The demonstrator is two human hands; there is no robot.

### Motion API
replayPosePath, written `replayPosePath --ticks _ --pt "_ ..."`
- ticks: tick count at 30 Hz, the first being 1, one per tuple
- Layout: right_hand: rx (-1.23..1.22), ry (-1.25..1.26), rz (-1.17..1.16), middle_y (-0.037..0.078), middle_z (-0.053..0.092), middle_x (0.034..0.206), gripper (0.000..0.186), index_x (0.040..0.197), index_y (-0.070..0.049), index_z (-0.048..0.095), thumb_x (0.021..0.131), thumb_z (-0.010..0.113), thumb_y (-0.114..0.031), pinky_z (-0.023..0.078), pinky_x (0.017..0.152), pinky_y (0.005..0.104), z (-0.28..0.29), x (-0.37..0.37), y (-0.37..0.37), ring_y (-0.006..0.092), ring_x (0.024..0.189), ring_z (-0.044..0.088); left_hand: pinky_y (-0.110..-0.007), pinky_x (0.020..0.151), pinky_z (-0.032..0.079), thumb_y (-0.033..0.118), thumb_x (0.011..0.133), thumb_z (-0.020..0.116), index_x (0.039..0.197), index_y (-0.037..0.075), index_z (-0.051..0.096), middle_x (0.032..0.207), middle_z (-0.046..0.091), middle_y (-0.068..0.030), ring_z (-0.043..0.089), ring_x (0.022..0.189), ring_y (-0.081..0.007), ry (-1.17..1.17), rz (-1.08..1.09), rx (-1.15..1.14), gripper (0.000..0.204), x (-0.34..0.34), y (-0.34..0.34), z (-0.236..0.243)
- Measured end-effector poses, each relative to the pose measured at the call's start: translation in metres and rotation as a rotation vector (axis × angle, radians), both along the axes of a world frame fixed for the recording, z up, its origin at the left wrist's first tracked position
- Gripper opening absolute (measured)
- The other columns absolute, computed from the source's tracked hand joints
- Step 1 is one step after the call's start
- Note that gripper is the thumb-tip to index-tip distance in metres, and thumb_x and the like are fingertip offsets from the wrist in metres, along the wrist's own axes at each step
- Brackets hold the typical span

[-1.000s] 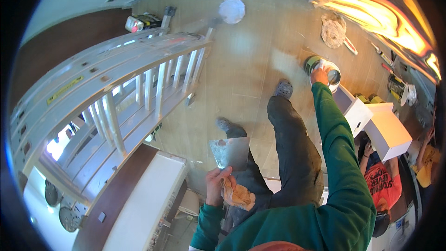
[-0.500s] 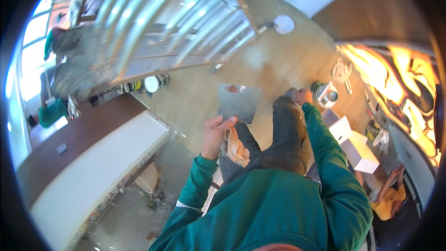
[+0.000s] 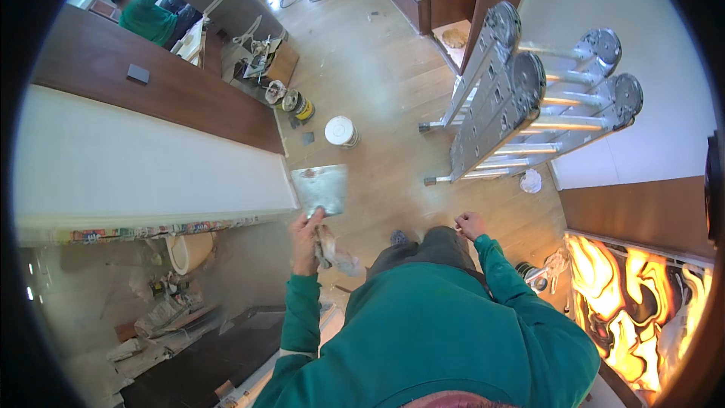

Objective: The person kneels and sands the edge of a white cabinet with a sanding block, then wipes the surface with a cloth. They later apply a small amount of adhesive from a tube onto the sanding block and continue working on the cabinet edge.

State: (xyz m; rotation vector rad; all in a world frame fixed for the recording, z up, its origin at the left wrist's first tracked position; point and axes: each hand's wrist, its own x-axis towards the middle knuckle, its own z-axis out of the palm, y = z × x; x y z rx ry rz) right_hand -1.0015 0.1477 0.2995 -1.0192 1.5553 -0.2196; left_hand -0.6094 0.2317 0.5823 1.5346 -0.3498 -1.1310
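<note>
My left hand [image 3: 305, 240] grips the lower edge of a thin, flat metal plate [image 3: 321, 187], with the thumb on its face. A crumpled, pale rag or paper [image 3: 337, 257] hangs from the same hand. The plate is held out in front, just past the end of a white wall. My right hand [image 3: 470, 225] hovers near my right leg with its fingers curled. Whether anything lies within those fingers is hidden.
A folded metal ladder [image 3: 521, 98] stands ahead to the right. On the floor ahead are a white-lidded bucket [image 3: 341, 131] and a black-and-yellow tin [image 3: 302, 108]. An open dark tin [image 3: 531, 276] is behind my right arm. Another person [image 3: 151, 19] works at the far left.
My view has swung left, so the ladder now appears on the right. My right hand is farther from the open tin. The plate and rag are still in my left hand.
</note>
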Motion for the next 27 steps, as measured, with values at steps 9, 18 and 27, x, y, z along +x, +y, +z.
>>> replayPosePath --ticks 9,18,27 --pt "-0.302 0.012 0.257 0.009 0.068 0.071 0.029 0.083 0.002 0.067 0.088 0.065 -0.026 0.053 0.05 0.0309 -0.009 0.143 -0.174 0.0167 0.055 0.067 -0.028 0.031 0.038 0.025 0.1 0.056 0.097 0.002 0.052 0.067 0.058 -0.0077 0.051 0.036 -0.0177 -0.052 0.281 -0.181 0.023 0.098 -0.086 -0.014" --pt "-0.004 -0.038 0.212 0.009 0.07 0.074 0.025 0.081 0.0 0.069 0.087 0.063 -0.024 0.056 0.046 0.0316 -0.021 0.306 -0.444 0.0177 0.057 0.069 -0.025 0.033 0.037 0.019 0.099 0.057 0.097 0.005 0.054 0.06 0.054 -0.0044 0.049 0.037 -0.0147 -0.034 0.281 -0.123 0.014 0.179 -0.238 -0.021" --pt "0.003 0.079 0.228 0.014 0.07 0.07 0.025 0.084 0.001 0.069 0.088 0.061 -0.022 0.058 0.057 0.0344 -0.005 0.312 -0.64 0.0216 0.058 0.069 -0.026 0.032 0.035 0.013 0.096 0.059 0.094 0.008 0.049 0.055 0.05 -0.0031 0.048 0.036 -0.0146 0.193 0.41 -0.126 0.011 0.188 -0.441 -0.027"
